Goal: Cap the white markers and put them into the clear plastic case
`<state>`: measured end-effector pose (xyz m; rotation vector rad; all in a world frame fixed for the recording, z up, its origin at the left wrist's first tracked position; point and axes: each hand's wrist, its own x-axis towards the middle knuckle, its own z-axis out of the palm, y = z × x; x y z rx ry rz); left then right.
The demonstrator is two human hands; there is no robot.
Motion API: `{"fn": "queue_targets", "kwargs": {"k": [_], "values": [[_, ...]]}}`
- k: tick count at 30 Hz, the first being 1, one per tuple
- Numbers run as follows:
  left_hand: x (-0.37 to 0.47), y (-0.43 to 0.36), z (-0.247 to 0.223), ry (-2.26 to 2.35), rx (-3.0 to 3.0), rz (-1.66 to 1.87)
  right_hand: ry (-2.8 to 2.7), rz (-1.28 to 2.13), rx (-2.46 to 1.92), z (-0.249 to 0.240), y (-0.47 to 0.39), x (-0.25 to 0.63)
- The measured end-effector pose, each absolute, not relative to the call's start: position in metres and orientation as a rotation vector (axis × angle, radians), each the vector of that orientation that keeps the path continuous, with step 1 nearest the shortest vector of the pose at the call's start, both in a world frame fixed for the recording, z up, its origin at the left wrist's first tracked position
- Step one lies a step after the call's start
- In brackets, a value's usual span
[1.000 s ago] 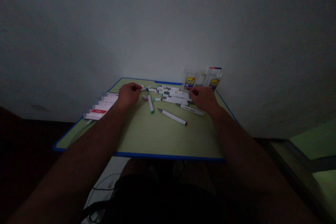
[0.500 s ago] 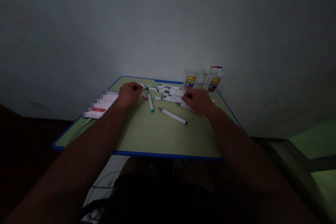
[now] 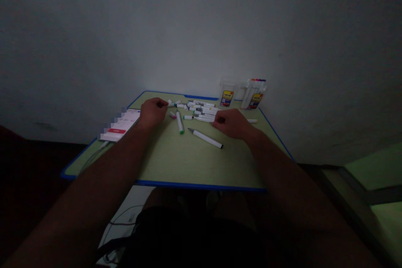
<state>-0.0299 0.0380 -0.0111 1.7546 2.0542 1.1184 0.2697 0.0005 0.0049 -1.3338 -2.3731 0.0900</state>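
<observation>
My left hand point(image 3: 153, 112) is at the back left of the table with thumb and forefinger pinched together on a small white marker cap point(image 3: 170, 104). Close by lie other loose caps point(image 3: 172, 115) and a white marker with a green end point(image 3: 179, 123). On the right, my right hand point(image 3: 231, 123) is closed, its fingertips down at the table on a marker that the hand mostly hides. A heap of white markers point(image 3: 205, 111) lies between the hands. Nearer to me rests an uncapped marker point(image 3: 206, 138) with a grey tip and a black end.
A clear plastic case point(image 3: 227, 92) stands at the back, beside a second case point(image 3: 255, 94) holding several markers. A phone point(image 3: 121, 125) with a cable lies at the left edge. The green table point(image 3: 188, 167) has a blue rim and stands against a wall.
My right hand has shifted slightly left and down, and now covers the marker that showed beneath it. My left hand has barely moved.
</observation>
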Motion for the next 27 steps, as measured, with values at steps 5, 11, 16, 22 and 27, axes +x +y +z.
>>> {"fn": "queue_targets", "kwargs": {"k": [5,11,16,22,27], "values": [[-0.028,0.037,-0.01,2.066,1.751,1.09,-2.402,0.205,-1.29,0.004,-0.003,0.265],[-0.026,0.037,-0.01,2.076,1.776,1.03,-2.42,0.399,-1.295,0.004,-0.009,0.258],[-0.025,0.037,-0.01,2.07,1.77,1.032,-2.536,0.431,-1.343,0.007,-0.012,0.252],[-0.025,0.038,-0.011,2.074,1.769,1.036,-2.651,0.433,-1.393,0.007,-0.015,0.245],[-0.026,0.039,-0.012,2.087,1.787,1.029,-2.648,0.431,-1.352,0.0,-0.011,0.247]]}}
